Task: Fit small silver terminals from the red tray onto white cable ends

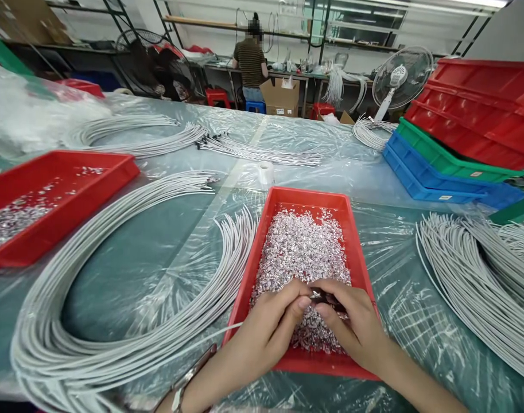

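A red tray (356, 241) in front of me holds a heap of small shiny metal pieces (302, 246). Both my hands meet over its near end. My left hand (270, 330) is closed in a pinch, and a thin grey cable (179, 344) runs from it out to the left. My right hand (356, 327) is also closed, its fingertips pinching a small dark part (324, 297) against my left thumb. What exactly sits between the fingers is too small to name. A watch strap (188, 378) shows on my left wrist.
Large coils of grey cable (115, 321) lie left of the tray, and more cables (481, 275) right. A second red tray (72, 195) of metal pieces stands at the left. Stacked red, green and blue trays (451, 143) sit far right. A roll of tape (266, 172), a fan (402, 74) and a seated person (249, 63) are behind.
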`<state>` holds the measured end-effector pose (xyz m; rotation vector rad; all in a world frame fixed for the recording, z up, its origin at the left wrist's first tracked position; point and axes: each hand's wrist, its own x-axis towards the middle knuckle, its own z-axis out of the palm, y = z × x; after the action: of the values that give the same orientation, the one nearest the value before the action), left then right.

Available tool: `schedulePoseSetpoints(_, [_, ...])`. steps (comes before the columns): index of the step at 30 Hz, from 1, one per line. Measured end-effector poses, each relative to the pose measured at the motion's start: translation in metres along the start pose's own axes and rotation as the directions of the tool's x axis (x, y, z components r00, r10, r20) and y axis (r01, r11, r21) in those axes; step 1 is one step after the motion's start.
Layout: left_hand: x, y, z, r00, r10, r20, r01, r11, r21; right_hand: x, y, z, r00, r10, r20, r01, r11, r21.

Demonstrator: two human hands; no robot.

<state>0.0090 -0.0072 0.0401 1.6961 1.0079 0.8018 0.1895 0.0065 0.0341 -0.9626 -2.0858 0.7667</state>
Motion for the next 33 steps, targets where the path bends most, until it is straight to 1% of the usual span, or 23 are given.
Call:
schedulePoseSetpoints(9, [-0.002,-0.001,0.001,1.0,0.006,0.013,-0.006,1.0,-0.001,-0.001,-0.005,0.001,1.0,-0.011,-0.015,0.011,1.0,-0.001])
schedulePoseSetpoints(16, [-0.006,0.0,0.001,1.0,0.018,0.025,-0.018,0.999,0.027,-0.005,-0.014,0.002,0.997,0.049,-0.054,-0.046,0.997,0.066])
schedulePoseSetpoints(24, [-0.005,0.004,0.0,0.994,0.109,0.015,-0.11,0.982,0.154,-0.008,-0.021,0.002,0.995,0.101,-0.026,-0.097,0.99,0.105])
schedulePoseSetpoints(30, [-0.008,0.001,0.0,0.99,0.142,0.004,-0.139,0.964,0.228,-0.01,-0.023,0.003,0.995,0.096,-0.038,-0.09,0.986,0.142])
schedulePoseSetpoints(33, [-0.007,0.002,0.0,0.987,0.161,0.016,-0.16,0.955,0.25,-0.011,-0.024,0.003,0.994,0.103,-0.039,-0.096,0.985,0.144])
